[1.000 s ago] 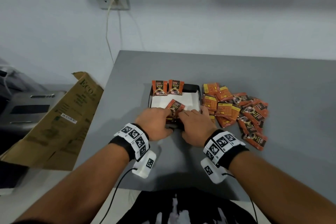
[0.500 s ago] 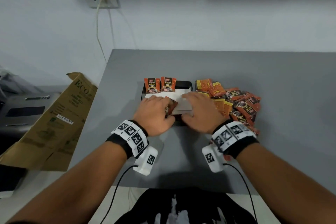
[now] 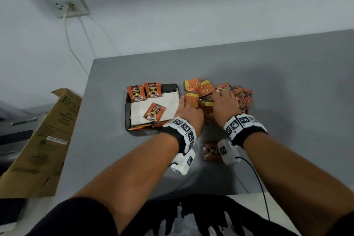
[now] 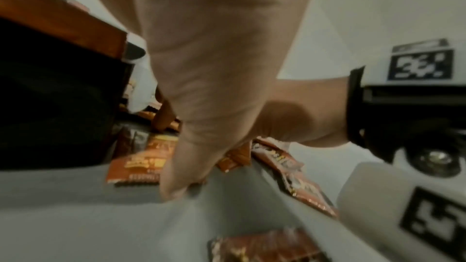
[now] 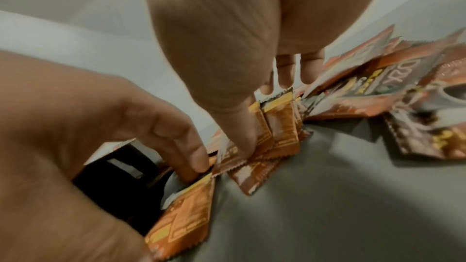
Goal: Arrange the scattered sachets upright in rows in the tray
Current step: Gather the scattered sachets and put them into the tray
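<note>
The black tray [image 3: 128,110] has a white paper lining. Two sachets [image 3: 144,92] stand upright at its back, one sachet [image 3: 154,112] lies tilted in the middle, and more sachets [image 3: 145,126] line its front wall. The scattered pile of orange sachets [image 3: 206,88] lies right of the tray. My left hand [image 3: 186,104] is at the pile's left edge, thumb [image 4: 176,176] and a finger pinching a sachet [image 4: 141,164]. My right hand [image 3: 220,99] is over the pile. Its thumb and fingers [image 5: 287,71] hold a bunch of sachets [image 5: 279,127] on edge.
One loose sachet [image 3: 209,151] lies on the grey table [image 3: 287,101] near my right wrist. A cardboard box [image 3: 44,145] leans at the table's left edge. A wall socket with a cable [image 3: 67,5] is behind. The table's right part is bare.
Both hands left the tray and moved right onto the pile. One sachet now lies tilted on the tray's lining. The head view shifted.
</note>
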Demonstrator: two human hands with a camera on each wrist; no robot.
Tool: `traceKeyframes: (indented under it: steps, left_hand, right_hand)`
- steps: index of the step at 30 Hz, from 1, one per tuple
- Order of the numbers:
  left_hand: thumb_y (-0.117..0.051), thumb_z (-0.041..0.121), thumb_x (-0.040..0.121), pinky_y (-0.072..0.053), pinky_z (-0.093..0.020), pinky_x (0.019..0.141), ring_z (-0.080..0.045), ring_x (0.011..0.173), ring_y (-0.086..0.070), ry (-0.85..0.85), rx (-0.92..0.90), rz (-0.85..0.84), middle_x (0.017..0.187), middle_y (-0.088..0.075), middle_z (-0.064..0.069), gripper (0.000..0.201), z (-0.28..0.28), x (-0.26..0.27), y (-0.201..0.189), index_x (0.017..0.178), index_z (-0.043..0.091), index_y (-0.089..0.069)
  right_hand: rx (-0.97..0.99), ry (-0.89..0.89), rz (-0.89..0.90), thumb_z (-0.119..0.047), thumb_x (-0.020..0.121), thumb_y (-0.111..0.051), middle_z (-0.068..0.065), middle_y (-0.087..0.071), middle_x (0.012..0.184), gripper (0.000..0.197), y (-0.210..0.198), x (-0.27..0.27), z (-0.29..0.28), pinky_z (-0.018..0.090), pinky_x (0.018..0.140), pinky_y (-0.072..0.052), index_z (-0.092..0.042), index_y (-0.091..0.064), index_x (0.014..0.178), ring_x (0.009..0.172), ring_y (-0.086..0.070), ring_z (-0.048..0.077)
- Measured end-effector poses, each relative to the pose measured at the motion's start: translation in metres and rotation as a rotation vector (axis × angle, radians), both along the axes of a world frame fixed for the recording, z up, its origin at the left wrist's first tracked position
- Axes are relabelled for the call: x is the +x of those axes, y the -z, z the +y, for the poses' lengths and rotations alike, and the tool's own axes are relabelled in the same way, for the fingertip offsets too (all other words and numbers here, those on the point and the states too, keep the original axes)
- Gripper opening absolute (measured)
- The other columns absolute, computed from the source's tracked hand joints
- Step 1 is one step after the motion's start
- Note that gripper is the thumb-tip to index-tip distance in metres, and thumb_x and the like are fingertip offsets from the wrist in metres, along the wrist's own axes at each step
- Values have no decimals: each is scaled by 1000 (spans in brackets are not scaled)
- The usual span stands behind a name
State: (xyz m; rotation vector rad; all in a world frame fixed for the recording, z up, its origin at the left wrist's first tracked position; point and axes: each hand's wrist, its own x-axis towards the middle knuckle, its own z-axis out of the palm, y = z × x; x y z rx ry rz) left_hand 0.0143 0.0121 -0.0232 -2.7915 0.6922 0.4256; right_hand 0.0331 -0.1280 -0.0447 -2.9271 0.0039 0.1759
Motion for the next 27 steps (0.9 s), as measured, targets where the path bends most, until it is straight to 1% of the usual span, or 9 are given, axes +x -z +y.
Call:
traceKeyframes:
  steps: [4, 9, 12, 15, 17, 19, 21, 24, 27]
  left_hand:
    - [-55, 34, 85, -9, -60, 118, -36, 133, -41, 24, -30, -39, 120, -67, -8, 29, -2, 0, -1, 108, 18, -64]
    - [-53, 41, 82, -21, -52, 113, -25, 93, -62, 63, -41, -63, 81, -69, 2, 21, -5, -2, -5, 83, 23, -61]
    - [-50, 40, 82, -29, -45, 106, -20, 81, -62, 43, -77, -74, 72, -65, 6, 23, -10, -2, -10, 75, 23, -63]
    - [-46, 39, 86, -37, -39, 93, -19, 73, -54, 31, -118, -64, 72, -60, 6, 22, -14, 0, -22, 82, 23, -60]
    - [-43, 38, 91, -44, -36, 81, -22, 70, -52, -34, -276, -62, 80, -63, 0, 24, -14, 3, -28, 98, 20, -58]
    - [-43, 28, 93, -50, -36, 70, -26, 70, -56, -139, -496, -4, 84, -64, -4, 21, -15, 8, -33, 104, 14, -53]
    - [-44, 15, 92, -54, -40, 65, -27, 72, -62, -220, -648, 78, 84, -65, -7, 13, -20, 17, -36, 100, 10, -52]
    - [-43, 5, 91, -58, -43, 66, -25, 72, -66, -308, -722, 183, 81, -64, -6, 16, -36, 30, -36, 98, 10, -56]
    - [-46, 5, 90, -57, -39, 70, -24, 82, -64, -307, -644, 239, 94, -66, -7, 21, -54, 35, -33, 102, 9, -62]
  right_hand:
    - [208, 1, 22, -9, 80, -72, 10, -62, 110, 40, -1, -6, -9, 43, 91, -50, -18, -48, 111, 104, -59, 31]
    - [389, 24, 8, -3, 78, -72, 3, -61, 102, 34, -8, -8, -19, 34, 85, -48, -23, -50, 95, 93, -58, 23]
    - [427, 3, 57, -14, 79, -76, -1, -60, 95, 20, -18, -7, -28, 29, 79, -42, -21, -57, 81, 89, -55, 19]
    - [700, 85, 74, -25, 75, -80, -6, -63, 73, 24, -41, -8, -46, 28, 65, -42, -21, -59, 65, 70, -59, 14]
    - [967, 306, 80, -13, 69, -81, -6, -65, 62, 21, -54, -3, -65, 28, 57, -51, -15, -61, 65, 63, -64, 16]
    - [1053, 469, 35, -4, 59, -76, 4, -67, 66, 21, -55, 7, -82, 45, 65, -61, -14, -60, 68, 71, -69, 31]
    - [929, 466, 30, -9, 60, -69, 10, -70, 84, 23, -49, 18, -91, 54, 75, -60, -16, -63, 80, 83, -70, 36]
    - [568, 303, 156, -9, 81, -68, 1, -59, 95, 19, -42, 19, -90, 29, 78, -44, -12, -61, 99, 89, -57, 19]
    - [409, 199, 124, -10, 85, -62, 3, -66, 93, 8, -26, 13, -79, 29, 77, -45, -7, -63, 93, 92, -63, 24]
